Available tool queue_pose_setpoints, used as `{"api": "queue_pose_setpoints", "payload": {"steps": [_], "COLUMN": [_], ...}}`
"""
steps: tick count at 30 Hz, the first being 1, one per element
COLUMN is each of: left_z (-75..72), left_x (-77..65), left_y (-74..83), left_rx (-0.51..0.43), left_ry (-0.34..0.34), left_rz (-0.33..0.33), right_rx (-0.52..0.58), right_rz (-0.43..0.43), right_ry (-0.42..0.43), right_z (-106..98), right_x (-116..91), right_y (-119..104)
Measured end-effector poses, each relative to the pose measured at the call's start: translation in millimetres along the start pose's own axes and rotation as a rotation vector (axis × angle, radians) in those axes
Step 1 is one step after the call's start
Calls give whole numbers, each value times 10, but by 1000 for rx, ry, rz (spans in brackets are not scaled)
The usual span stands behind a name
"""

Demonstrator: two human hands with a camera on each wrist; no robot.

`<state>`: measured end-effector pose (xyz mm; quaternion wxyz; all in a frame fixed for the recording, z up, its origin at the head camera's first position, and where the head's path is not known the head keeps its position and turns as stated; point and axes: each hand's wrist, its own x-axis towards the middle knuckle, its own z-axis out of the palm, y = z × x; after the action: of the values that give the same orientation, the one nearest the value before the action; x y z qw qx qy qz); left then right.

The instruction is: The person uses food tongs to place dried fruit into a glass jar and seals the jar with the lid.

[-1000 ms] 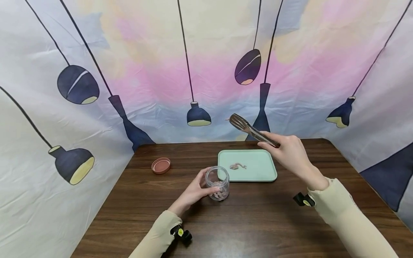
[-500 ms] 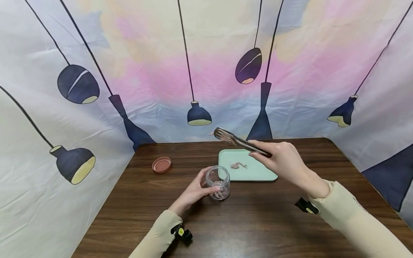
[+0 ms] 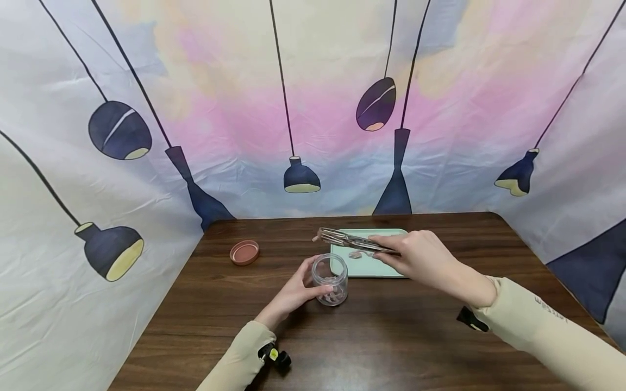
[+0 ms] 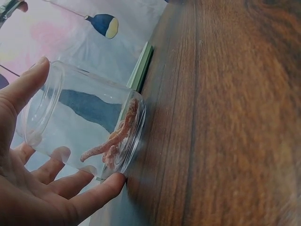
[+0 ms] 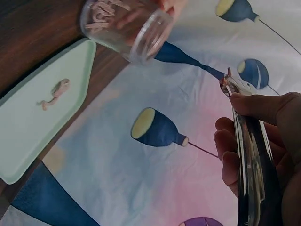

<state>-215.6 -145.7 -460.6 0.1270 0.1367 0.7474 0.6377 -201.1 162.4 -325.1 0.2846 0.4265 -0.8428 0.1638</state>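
My left hand (image 3: 295, 288) grips a clear glass jar (image 3: 338, 271), thumb on the near side and fingers behind it. The jar stands upright on the table, its mouth uncovered. Wrinkled pinkish-brown strips (image 4: 112, 145) lie at its bottom in the left wrist view. My right hand (image 3: 425, 260) holds metal tongs (image 3: 349, 240) almost level, tips above and behind the jar's mouth. A small pinkish piece (image 3: 316, 238) pokes out from the tong tips. On the mint-green tray (image 3: 374, 269), partly covered by the tongs and right hand, rests another curled pinkish piece (image 5: 59, 89).
A reddish-brown round lid (image 3: 244, 252) lies on the wooden table (image 3: 205, 304) to the left of the jar. Behind the table hangs a cloth (image 3: 235, 125) printed with lamps.
My right hand has lowered the tongs and brought them leftward, from high over the tray to just above the jar, the small piece still at the tips. The left hand and jar stay put.
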Motion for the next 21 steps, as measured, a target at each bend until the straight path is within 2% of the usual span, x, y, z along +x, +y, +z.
{"api": "queue_pose_setpoints", "payload": {"steps": [7, 14, 21], "left_z": [-2, -3, 3], "left_x": [1, -7, -13], "left_y": [-22, -6, -7], "left_rx": [-5, 20, 16], "left_ry": [-2, 13, 12], "left_rz": [9, 15, 22], "right_rx": [-41, -36, -49], "right_rz": [8, 36, 34], "right_ry": [-89, -160, -199], "right_z": [70, 154, 238], "right_x": [-31, -80, -143], "right_y": [-17, -6, 16]}}
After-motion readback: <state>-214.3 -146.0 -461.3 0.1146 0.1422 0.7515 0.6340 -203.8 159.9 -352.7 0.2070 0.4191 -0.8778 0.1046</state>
